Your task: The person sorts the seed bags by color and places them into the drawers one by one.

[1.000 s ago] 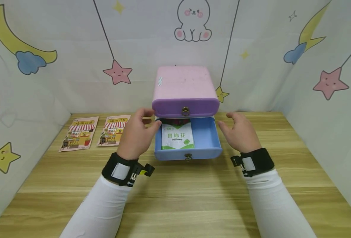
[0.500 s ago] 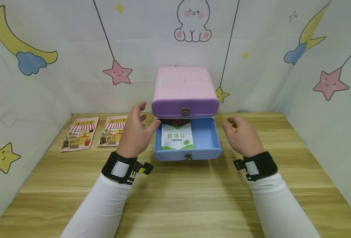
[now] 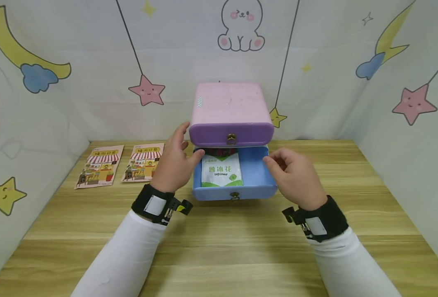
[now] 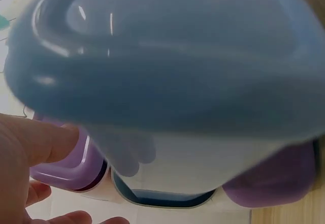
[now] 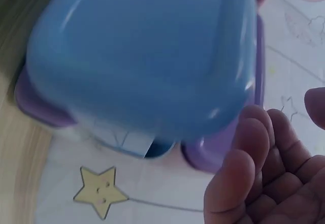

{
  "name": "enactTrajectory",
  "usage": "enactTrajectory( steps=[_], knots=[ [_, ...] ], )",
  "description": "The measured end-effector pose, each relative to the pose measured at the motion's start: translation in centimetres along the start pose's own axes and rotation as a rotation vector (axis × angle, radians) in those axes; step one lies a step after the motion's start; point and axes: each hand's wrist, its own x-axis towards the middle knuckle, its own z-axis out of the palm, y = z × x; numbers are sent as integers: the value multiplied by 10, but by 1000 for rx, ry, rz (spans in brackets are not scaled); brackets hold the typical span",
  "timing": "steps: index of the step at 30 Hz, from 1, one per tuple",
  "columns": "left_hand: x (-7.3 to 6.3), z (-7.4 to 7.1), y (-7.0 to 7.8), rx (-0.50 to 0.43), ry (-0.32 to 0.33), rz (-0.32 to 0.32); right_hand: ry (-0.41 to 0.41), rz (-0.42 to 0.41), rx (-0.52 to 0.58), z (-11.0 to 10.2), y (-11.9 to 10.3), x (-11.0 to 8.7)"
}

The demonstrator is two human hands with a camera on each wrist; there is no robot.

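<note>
Blue drawer (image 3: 252, 193), pulled out: R hand (image 3: 297, 177) now nearer its rt side, fingers loosely curled; L hand (image 3: 173, 165) opp., fingers spread; so both sides flanked, contact unclear.

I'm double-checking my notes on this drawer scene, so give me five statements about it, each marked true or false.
1. The blue drawer is pulled out, with a white-and-green packet inside it. True.
2. The upper purple drawer is pulled out even farther than the blue one. False: it is closed.
3. Two pinkish packets lie on the wooden table, on the left side of the head view. True.
4. The left hand is holding up the white-and-green packet. False: it holds no packet and is at the blue drawer's left side.
5. The right hand is over the pinkish packets. False: it is at the blue drawer's right side.
</note>
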Motion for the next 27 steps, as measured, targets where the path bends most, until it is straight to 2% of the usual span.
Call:
enactTrajectory(
  steps=[2,8,19,27],
  knots=[
    [3,0,1,6,-2,21,-41,-10,18,1,-6,-4],
    [9,-5,7,32,-22,-33,-119,-20,88,4,-17,-11],
    [14,-4,10,53,-87,-67,-161,-37,120,3,-25,-20],
    [17,-5,8,88,-103,-57,-258,-65,204,18,-33,-29]
  ],
)
